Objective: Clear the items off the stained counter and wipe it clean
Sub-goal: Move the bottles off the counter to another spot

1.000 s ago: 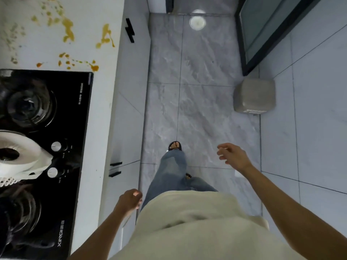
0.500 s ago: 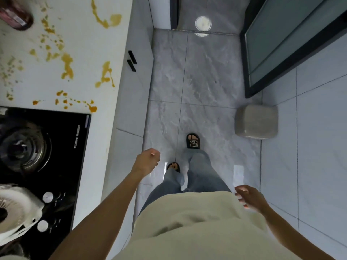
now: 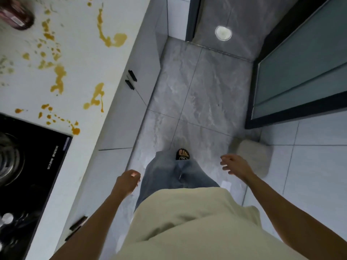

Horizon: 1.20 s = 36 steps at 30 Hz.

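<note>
The grey marbled floor [image 3: 197,94] fills the middle of the view, with pale tiled wall to the right and a dark-framed glass door [image 3: 300,68] above it. The white counter [image 3: 78,59] runs down the left side, its top splashed with orange-yellow stains [image 3: 59,79] that spread from the upper edge down to the hob; white cabinet fronts with short black handles [image 3: 131,82] drop from its edge to the floor. The black hob [image 3: 32,175] sits in the counter at lower left, cut off by the frame, with one burner and a round knob only partly showing. The person stands beside the counter in a cream top and blue jeans, one sandalled foot [image 3: 182,154] showing past the trouser leg. Both bare arms hang forward and down, away from the counter. The left hand [image 3: 128,182] is near the left thigh, fingers loosely curled under and holding nothing. The right hand [image 3: 235,165] is held out over the floor, fingers spread and relaxed, holding nothing. A pale blurred block [image 3: 253,156] rests on the floor by the wall, partly behind that hand. A dark jar [image 3: 17,18] stands on the counter at the top left corner, blurred and cut off.
</note>
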{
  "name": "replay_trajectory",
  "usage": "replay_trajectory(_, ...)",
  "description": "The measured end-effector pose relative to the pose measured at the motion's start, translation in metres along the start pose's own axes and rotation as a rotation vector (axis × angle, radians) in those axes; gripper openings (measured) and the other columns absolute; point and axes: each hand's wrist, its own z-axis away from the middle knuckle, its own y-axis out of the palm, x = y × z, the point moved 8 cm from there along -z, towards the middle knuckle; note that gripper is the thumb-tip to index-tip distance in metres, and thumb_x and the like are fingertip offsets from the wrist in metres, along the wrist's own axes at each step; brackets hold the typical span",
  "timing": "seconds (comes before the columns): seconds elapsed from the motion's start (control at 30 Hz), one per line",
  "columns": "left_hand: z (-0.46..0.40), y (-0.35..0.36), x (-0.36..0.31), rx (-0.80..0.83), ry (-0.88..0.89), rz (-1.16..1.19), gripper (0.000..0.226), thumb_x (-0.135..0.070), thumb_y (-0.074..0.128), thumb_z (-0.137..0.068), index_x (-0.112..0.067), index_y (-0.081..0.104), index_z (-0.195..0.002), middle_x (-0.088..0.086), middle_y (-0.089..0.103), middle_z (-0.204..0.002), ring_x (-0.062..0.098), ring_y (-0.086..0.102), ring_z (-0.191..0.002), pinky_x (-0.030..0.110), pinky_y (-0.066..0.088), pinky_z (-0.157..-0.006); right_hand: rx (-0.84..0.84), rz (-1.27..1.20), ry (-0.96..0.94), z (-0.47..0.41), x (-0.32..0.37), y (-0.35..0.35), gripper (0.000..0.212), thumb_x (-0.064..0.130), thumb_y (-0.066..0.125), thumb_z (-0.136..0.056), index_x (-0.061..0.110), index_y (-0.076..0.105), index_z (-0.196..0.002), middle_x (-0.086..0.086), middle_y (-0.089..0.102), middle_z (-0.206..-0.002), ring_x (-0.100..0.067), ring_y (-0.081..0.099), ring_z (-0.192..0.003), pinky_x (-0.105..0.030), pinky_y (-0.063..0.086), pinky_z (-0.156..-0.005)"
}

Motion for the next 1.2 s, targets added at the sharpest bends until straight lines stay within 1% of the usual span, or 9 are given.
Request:
replay_trajectory(0.1,-0.001,-0.001,0.021,-0.010,-0.135,0.086,0.019,-0.018,0.057,-0.107,-0.008,0.072,-0.108,0.015,0.078,-0.106,0.035,0.077,-0.100,0.040,0.062,-0.088,0.036,0.025,-0.095,-0.035,0.069,-0.010,0.026,0.028,0.054,-0.105,0.015,0.065,-0.124,-0.004,0.072,-0.109,-0.016,0.070,-0.092,-0.026,0.053,-0.072)
replay_trajectory(0.23,-0.006,0.004,0.035,0.056,-0.228,0.129,0.015,-0.007,0.055,-0.107,-0.005,0.068,-0.098,0.013,0.073,-0.087,0.021,0.069,-0.070,0.016,0.050,-0.046,0.103,0.041,-0.188,-0.073,0.157,-0.009,0.020,0.030,0.055,-0.104,0.022,0.065,-0.120,0.001,0.072,-0.109,-0.016,0.070,-0.096,-0.031,0.057,-0.084)
replay_trajectory(0.4,-0.030,-0.021,0.012,0.015,-0.264,0.139,0.018,-0.015,0.054,-0.108,-0.011,0.071,-0.105,0.004,0.073,-0.096,0.010,0.066,-0.069,0.018,0.052,-0.056,0.134,0.078,-0.278,-0.099,0.244,-0.010,0.017,0.029,0.055,-0.103,0.026,0.067,-0.115,0.005,0.074,-0.102,-0.013,0.072,-0.092,-0.029,0.057,-0.080)
replay_trajectory(0.53,-0.056,-0.062,-0.047,0.015,-0.162,0.081,0.023,-0.017,0.053,-0.110,-0.006,0.073,-0.111,0.017,0.076,-0.120,0.015,0.071,-0.083,0.014,0.054,-0.064,0.161,0.150,-0.285,-0.116,0.274,-0.011,0.020,0.030,0.054,-0.105,0.024,0.065,-0.120,0.004,0.072,-0.107,-0.012,0.071,-0.094,-0.024,0.055,-0.078)
replay_trajectory(0.6,-0.069,-0.090,-0.075,-0.034,-0.130,0.110,0.027,-0.018,0.052,-0.110,-0.005,0.073,-0.120,0.014,0.076,-0.124,0.024,0.075,-0.100,0.029,0.060,-0.089,0.165,0.183,-0.259,-0.127,0.277,-0.016,0.021,0.029,0.054,-0.105,0.021,0.065,-0.121,0.000,0.073,-0.109,-0.015,0.071,-0.095,-0.028,0.056,-0.081)
replay_trajectory(0.67,-0.081,-0.112,-0.106,-0.062,-0.081,0.100,0.029,-0.019,0.050,-0.110,-0.006,0.074,-0.121,0.010,0.075,-0.125,0.027,0.074,-0.112,0.039,0.054,-0.107,0.158,0.223,-0.215,-0.137,0.274,-0.024,0.018,0.027,0.055,-0.104,0.022,0.065,-0.118,-0.002,0.074,-0.106,-0.019,0.072,-0.093,-0.035,0.057,-0.084)
replay_trajectory(0.93,-0.116,-0.184,-0.211,-0.163,0.038,0.322,0.023,-0.029,0.048,-0.101,-0.030,0.071,-0.098,-0.007,0.077,-0.101,0.021,0.075,-0.093,0.044,0.061,-0.094,0.152,0.287,-0.016,-0.187,0.275,-0.072,0.015,0.022,0.058,-0.102,0.016,0.069,-0.110,-0.011,0.075,-0.099,-0.025,0.071,-0.085,-0.034,0.053,-0.073)
replay_trajectory(1.07,-0.126,-0.198,-0.232,-0.206,-0.002,0.382,0.022,-0.030,0.049,-0.099,-0.036,0.068,-0.091,-0.013,0.076,-0.096,0.017,0.074,-0.091,0.041,0.060,-0.093,0.183,0.379,-0.037,-0.227,0.325,-0.088,0.011,0.022,0.060,-0.102,0.017,0.068,-0.106,-0.009,0.075,-0.096,-0.027,0.073,-0.089,-0.044,0.057,-0.086)
replay_trajectory(1.2,-0.126,-0.191,-0.228,-0.248,-0.132,0.565,0.023,-0.026,0.054,-0.099,-0.035,0.070,-0.086,-0.006,0.078,-0.093,0.023,0.075,-0.092,0.041,0.060,-0.095,0.256,0.525,-0.195,-0.262,0.409,-0.086,0.020,0.025,0.058,-0.103,0.016,0.069,-0.117,-0.002,0.075,-0.096,-0.019,0.073,-0.085,-0.027,0.055,-0.069)
